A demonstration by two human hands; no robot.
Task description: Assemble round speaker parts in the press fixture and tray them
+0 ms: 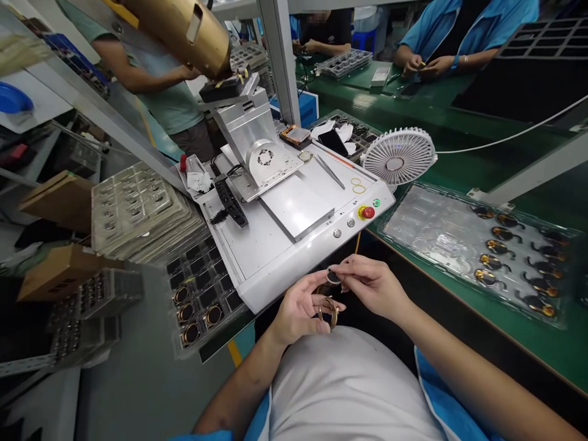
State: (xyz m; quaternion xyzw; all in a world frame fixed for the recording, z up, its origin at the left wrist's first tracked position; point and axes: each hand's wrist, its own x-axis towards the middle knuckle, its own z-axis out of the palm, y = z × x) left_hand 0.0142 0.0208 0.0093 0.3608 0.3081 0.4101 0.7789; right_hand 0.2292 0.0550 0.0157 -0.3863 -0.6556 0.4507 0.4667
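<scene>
My left hand (294,313) is closed around a gold ring-shaped watch case (333,312), held between the thumb and fingers in front of my body. My right hand (374,288) pinches a small round dark disc (332,278) just above the case. The fingertips of my left hand reach close to that disc; whether they touch it, I cannot tell. Both hands are in front of the near edge of a white machine (271,282) with a metal fixture (266,159) on top.
Right of the machine, a clear tray (427,233) holds several round parts with dark flex tails. At left a tray (202,334) carries gold-rimmed rounds, beside stacked trays (133,202). A white fan (397,156), tweezers (331,171) and red button (368,212) are nearby. Other people work behind.
</scene>
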